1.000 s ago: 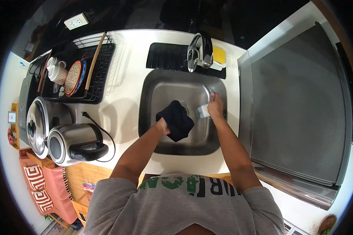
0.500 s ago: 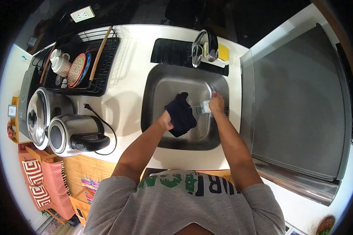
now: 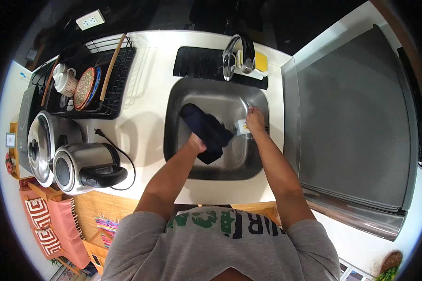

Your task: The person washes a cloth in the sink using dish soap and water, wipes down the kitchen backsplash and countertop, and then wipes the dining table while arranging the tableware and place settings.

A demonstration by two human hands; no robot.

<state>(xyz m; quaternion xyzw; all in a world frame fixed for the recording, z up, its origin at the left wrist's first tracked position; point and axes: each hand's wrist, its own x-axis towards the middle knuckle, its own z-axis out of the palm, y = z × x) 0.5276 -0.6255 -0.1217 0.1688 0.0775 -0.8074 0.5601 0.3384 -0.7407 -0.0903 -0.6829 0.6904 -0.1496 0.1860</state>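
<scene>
Over the sink [image 3: 171, 161], my left hand [image 3: 198, 142] is closed on a dark navy cloth [image 3: 206, 132]. The cloth hangs bunched, draped over the fingers and hiding most of them. To its right, my right hand [image 3: 255, 122] is closed around a small white item with a yellow mark [image 3: 242, 127]. That item points towards the cloth; its exact kind is unclear. Whether it touches the cloth's right edge, I cannot tell. A chrome faucet [image 3: 228, 65] stands behind the hands at the sink's back edge.
Behind the sink lie a black ridged mat [image 3: 192, 63] and a yellow sponge [image 3: 260, 62]. Left on the counter are a dish rack [image 3: 119, 93] with cups and plates, an electric kettle [image 3: 82, 164] with a cord, and a lidded pot [image 3: 42, 150]. A grey appliance top [image 3: 351, 126] stands right.
The cloth has spread out, its upper end now reaching further left and up. My right hand has shifted slightly, still gripping the white item. The whole view has moved a little.
</scene>
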